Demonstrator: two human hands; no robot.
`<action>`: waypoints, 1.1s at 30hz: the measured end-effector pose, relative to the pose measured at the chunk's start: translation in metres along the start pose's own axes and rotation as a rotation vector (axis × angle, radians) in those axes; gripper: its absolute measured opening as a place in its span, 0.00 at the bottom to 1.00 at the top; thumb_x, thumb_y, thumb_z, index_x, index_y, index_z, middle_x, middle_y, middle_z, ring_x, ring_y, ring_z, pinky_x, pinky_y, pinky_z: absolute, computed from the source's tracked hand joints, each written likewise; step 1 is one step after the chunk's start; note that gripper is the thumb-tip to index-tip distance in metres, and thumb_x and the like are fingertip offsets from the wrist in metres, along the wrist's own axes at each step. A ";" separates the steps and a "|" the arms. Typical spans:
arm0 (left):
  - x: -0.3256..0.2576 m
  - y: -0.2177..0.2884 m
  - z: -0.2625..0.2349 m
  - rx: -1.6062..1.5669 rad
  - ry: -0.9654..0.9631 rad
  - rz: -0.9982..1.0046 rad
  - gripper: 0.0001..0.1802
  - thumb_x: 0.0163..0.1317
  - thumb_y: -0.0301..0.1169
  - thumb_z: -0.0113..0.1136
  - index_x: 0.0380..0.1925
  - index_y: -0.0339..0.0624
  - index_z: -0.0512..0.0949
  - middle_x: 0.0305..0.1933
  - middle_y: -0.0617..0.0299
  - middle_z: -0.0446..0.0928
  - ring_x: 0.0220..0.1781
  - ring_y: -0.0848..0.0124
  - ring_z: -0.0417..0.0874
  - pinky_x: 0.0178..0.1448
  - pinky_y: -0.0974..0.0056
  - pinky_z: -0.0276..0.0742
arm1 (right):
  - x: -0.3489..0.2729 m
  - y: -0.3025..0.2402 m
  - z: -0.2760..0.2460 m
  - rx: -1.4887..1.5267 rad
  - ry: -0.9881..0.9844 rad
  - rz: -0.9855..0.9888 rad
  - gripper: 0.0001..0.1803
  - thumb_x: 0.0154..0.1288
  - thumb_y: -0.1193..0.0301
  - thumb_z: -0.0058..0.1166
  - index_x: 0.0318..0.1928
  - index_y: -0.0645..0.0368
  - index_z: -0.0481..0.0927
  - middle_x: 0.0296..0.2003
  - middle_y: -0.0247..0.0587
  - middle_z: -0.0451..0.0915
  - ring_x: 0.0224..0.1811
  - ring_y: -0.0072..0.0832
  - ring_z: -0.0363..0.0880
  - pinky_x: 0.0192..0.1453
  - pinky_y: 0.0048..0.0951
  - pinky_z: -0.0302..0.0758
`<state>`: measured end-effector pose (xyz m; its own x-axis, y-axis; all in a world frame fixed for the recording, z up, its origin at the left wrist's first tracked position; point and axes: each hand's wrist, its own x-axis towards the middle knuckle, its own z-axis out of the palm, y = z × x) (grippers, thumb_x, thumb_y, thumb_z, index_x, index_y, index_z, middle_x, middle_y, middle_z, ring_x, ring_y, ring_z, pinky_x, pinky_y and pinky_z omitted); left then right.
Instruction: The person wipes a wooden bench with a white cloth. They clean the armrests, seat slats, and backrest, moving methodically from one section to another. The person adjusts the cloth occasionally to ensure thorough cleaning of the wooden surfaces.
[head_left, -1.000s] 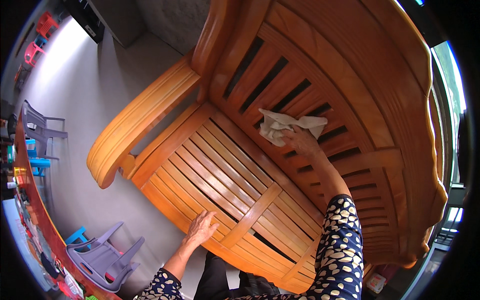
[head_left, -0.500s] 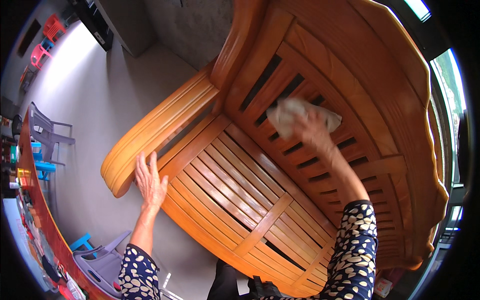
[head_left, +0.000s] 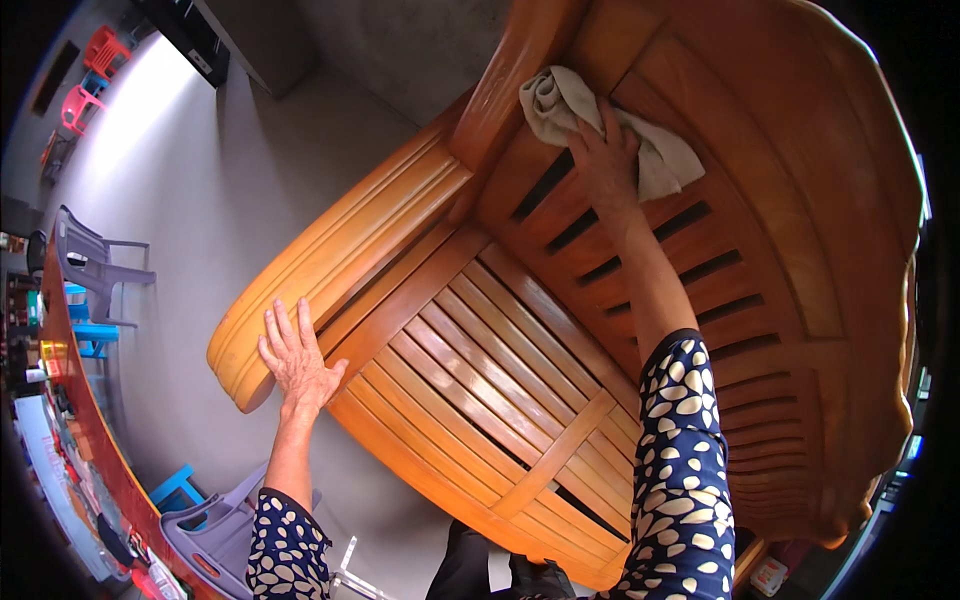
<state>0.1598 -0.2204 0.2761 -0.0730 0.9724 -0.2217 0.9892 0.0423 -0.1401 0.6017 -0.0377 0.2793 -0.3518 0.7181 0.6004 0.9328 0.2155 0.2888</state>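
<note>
A glossy orange-brown wooden bench (head_left: pixel 440 340) with a slatted seat and a high slatted backrest (head_left: pixel 780 240) fills the middle and right. My right hand (head_left: pixel 606 160) presses a crumpled beige cloth (head_left: pixel 665 160) against the upper left part of the backrest, close to where the armrest joins it. Part of the cloth bunches up beyond the fingers. My left hand (head_left: pixel 302 362) rests with spread fingers on the front end of the thick curved armrest (head_left: pixel 330 250), holding nothing.
Grey plastic chairs (head_left: pixel 95 255) and blue stools (head_left: pixel 178 488) stand on the grey floor at the left. A long table (head_left: pixel 100 430) crowded with small items runs along the left edge. Red chairs (head_left: pixel 82 103) are far off at the upper left.
My right hand has moved the cloth up and slightly left along the backrest, toward the armrest corner. My left hand stays at the armrest's end, its fingers now more spread.
</note>
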 end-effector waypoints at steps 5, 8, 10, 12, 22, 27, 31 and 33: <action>0.000 -0.004 0.011 0.028 0.118 0.045 0.70 0.36 0.49 0.77 0.73 0.46 0.40 0.76 0.44 0.35 0.77 0.47 0.37 0.71 0.38 0.44 | -0.055 -0.053 0.023 0.091 -0.239 -0.103 0.13 0.58 0.75 0.52 0.44 0.51 0.82 0.56 0.31 0.73 0.71 0.43 0.54 0.57 0.52 0.62; -0.001 -0.004 0.012 0.060 0.108 0.026 0.69 0.37 0.50 0.77 0.73 0.46 0.39 0.76 0.44 0.35 0.77 0.47 0.37 0.71 0.38 0.43 | -0.079 -0.079 0.025 -0.028 -0.459 -0.318 0.13 0.61 0.71 0.48 0.44 0.50 0.83 0.56 0.29 0.74 0.72 0.42 0.52 0.60 0.51 0.61; -0.002 -0.004 0.011 0.071 0.077 0.012 0.68 0.39 0.51 0.75 0.73 0.47 0.39 0.76 0.43 0.35 0.77 0.47 0.37 0.72 0.38 0.41 | -0.094 -0.085 0.024 -0.077 -0.599 -0.442 0.14 0.63 0.69 0.46 0.45 0.48 0.84 0.56 0.27 0.74 0.72 0.41 0.50 0.64 0.49 0.59; 0.001 0.002 0.010 0.076 0.072 0.021 0.68 0.39 0.51 0.75 0.73 0.47 0.39 0.76 0.44 0.36 0.77 0.48 0.37 0.72 0.39 0.41 | -0.122 -0.074 0.023 -0.067 -0.707 -0.505 0.15 0.64 0.66 0.45 0.45 0.46 0.84 0.56 0.25 0.74 0.72 0.40 0.49 0.68 0.47 0.57; 0.000 0.001 -0.002 0.026 -0.039 0.016 0.72 0.38 0.44 0.78 0.73 0.51 0.32 0.77 0.47 0.29 0.78 0.48 0.32 0.74 0.38 0.38 | -0.265 -0.018 -0.065 0.001 -0.874 -0.576 0.08 0.60 0.64 0.49 0.32 0.40 0.84 0.40 0.21 0.78 0.57 0.27 0.64 0.66 0.37 0.60; -0.005 -0.026 0.017 -0.062 0.024 0.072 0.67 0.42 0.36 0.75 0.74 0.54 0.34 0.78 0.49 0.31 0.78 0.50 0.33 0.75 0.41 0.38 | -0.349 0.028 -0.132 0.030 -0.974 -0.466 0.07 0.58 0.64 0.51 0.28 0.38 0.83 0.38 0.20 0.77 0.51 0.27 0.67 0.60 0.36 0.63; -0.048 -0.014 0.033 -0.100 0.066 0.107 0.63 0.43 0.35 0.73 0.74 0.55 0.39 0.78 0.49 0.32 0.78 0.48 0.34 0.75 0.41 0.39 | -0.390 0.056 -0.202 0.001 -0.962 -0.247 0.07 0.57 0.65 0.52 0.30 0.39 0.84 0.42 0.22 0.77 0.52 0.28 0.68 0.57 0.34 0.64; -0.074 -0.016 0.044 -0.081 -0.012 0.162 0.59 0.46 0.37 0.70 0.74 0.54 0.42 0.78 0.49 0.35 0.78 0.46 0.34 0.74 0.41 0.40 | -0.427 0.074 -0.235 -0.108 -0.835 -0.052 0.07 0.56 0.65 0.52 0.31 0.40 0.85 0.45 0.23 0.77 0.54 0.29 0.68 0.58 0.36 0.64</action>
<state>0.1441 -0.3032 0.2527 0.0869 0.9652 -0.2467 0.9951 -0.0957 -0.0240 0.8023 -0.4840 0.2194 -0.1813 0.9717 -0.1516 0.8897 0.2277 0.3957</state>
